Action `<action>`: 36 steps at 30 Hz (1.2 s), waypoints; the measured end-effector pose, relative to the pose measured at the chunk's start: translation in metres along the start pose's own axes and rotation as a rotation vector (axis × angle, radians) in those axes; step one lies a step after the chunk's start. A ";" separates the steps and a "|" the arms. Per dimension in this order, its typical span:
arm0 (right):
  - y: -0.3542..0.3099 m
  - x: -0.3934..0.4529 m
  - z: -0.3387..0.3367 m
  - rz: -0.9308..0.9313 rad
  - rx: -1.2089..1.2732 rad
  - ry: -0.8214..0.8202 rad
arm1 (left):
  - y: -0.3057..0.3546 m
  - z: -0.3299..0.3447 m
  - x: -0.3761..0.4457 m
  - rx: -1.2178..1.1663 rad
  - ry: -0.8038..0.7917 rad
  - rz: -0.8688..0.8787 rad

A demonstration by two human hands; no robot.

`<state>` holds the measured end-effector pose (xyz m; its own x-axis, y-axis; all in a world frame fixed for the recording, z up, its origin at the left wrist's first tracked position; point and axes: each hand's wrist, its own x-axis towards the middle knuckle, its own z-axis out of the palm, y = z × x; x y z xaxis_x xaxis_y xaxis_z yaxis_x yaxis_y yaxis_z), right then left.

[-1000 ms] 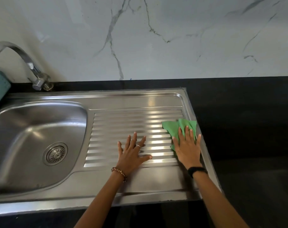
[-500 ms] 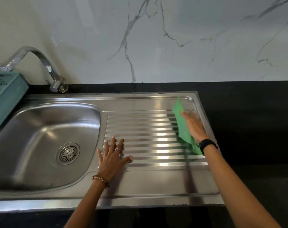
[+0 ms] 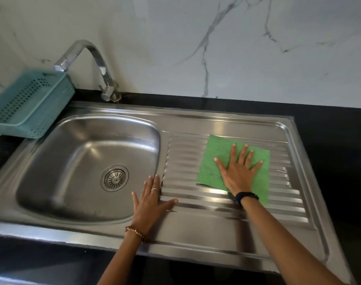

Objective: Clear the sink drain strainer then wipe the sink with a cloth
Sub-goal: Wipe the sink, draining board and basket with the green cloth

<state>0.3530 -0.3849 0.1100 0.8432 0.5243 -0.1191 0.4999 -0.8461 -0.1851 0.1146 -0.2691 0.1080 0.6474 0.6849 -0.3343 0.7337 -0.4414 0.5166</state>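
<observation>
A green cloth [image 3: 216, 161] lies spread flat on the ribbed drainboard [image 3: 183, 159] of the steel sink. My right hand [image 3: 240, 171] presses on the cloth with straight, spread fingers. My left hand [image 3: 149, 202] rests flat, fingers straight, on the sink's surface between the basin [image 3: 72, 161] and the drainboard. The round metal drain strainer [image 3: 114, 178] sits in the basin floor, apart from both hands. No debris shows on it.
A curved chrome tap [image 3: 99, 64] stands behind the basin. A teal perforated basket [image 3: 29, 103] sits at the sink's left back corner, partly over the rim. Black countertop [image 3: 330, 130] surrounds the sink, with a marble wall behind.
The cloth, bunched at the drainboard's right edge earlier, now lies spread flat under my right palm, further left. My left hand has shifted toward the basin edge. The camera has turned left.
</observation>
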 end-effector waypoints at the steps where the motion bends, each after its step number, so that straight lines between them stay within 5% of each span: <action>1: -0.015 -0.001 0.004 -0.025 -0.007 -0.002 | 0.000 0.000 -0.001 0.006 0.001 0.001; 10: -0.168 0.000 0.036 -0.365 -0.054 -0.052 | 0.007 -0.005 -0.001 0.155 0.034 -0.064; 17: -0.168 -0.014 0.042 -0.637 -0.132 -0.051 | 0.006 0.002 -0.014 0.144 0.067 -0.123; 25: -0.116 -0.035 0.035 -0.725 -0.030 -0.073 | 0.030 0.020 -0.036 0.265 0.105 -0.035; 36: 0.072 -0.025 -0.003 -0.379 0.027 0.010 | 0.133 0.088 -0.047 0.276 -0.086 0.323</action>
<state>0.3690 -0.4592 0.1029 0.6011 0.7986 -0.0282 0.7715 -0.5892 -0.2399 0.1994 -0.4111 0.1229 0.8592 0.4402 -0.2608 0.5105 -0.7717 0.3792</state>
